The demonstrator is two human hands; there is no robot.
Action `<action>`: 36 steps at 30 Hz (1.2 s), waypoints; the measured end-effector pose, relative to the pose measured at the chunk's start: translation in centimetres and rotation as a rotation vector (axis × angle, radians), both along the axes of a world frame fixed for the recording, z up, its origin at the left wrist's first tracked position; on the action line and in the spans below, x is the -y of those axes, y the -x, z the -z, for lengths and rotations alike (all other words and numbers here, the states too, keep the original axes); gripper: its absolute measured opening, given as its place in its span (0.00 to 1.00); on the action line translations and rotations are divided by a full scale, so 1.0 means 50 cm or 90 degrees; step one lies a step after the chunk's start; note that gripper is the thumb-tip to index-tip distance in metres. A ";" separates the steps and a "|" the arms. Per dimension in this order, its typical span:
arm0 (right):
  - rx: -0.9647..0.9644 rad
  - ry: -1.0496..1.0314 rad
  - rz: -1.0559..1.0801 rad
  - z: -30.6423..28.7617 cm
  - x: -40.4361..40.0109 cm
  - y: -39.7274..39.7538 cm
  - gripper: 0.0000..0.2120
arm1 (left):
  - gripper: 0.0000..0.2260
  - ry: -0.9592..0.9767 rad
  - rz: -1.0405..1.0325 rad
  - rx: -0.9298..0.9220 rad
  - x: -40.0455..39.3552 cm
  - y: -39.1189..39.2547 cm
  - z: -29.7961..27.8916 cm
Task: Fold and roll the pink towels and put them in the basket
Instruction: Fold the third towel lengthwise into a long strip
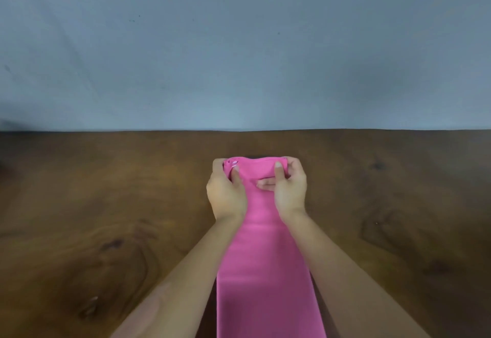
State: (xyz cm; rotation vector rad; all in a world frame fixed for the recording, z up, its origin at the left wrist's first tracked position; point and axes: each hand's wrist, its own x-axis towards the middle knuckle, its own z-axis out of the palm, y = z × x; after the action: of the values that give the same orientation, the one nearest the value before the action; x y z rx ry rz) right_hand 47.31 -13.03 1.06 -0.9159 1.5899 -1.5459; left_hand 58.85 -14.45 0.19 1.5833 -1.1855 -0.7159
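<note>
A pink towel (265, 266) lies folded into a long narrow strip down the middle of the wooden table, running from the bottom edge of the view away from me. Its far end is curled into a small roll (255, 169). My left hand (225, 191) grips the roll's left end, thumb on top. My right hand (289, 188) grips the right end, thumb on top and fingers tucked under it. No basket is in view.
The dark brown wooden table (106, 204) spreads wide to both sides of the towel. Its far edge meets a plain blue-grey wall (239, 45) just beyond the roll.
</note>
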 end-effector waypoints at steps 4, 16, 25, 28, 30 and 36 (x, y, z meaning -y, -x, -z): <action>-0.023 -0.013 0.011 0.004 0.086 0.000 0.07 | 0.02 0.006 -0.001 -0.026 0.080 0.000 -0.005; 0.001 -0.028 0.050 -0.011 0.217 -0.012 0.11 | 0.17 0.155 0.062 -0.048 0.208 -0.007 0.014; -0.326 -0.060 0.079 -0.007 0.005 -0.002 0.12 | 0.09 0.181 0.217 0.168 0.205 0.003 0.018; -0.415 -0.086 0.020 0.012 -0.112 -0.001 0.14 | 0.06 0.215 0.305 0.242 0.203 0.008 0.017; -0.478 -0.088 0.022 0.023 -0.189 -0.007 0.15 | 0.06 0.213 0.379 0.292 0.202 0.013 0.018; -0.518 -0.183 0.070 0.010 -0.360 -0.027 0.11 | 0.15 0.220 0.603 0.458 0.168 0.016 0.010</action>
State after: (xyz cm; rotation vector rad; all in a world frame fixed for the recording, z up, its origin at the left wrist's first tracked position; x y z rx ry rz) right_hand 48.68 4.96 0.56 -1.4040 2.3778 -0.9955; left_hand 58.06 -22.83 -0.28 0.9275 -2.5068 -0.4472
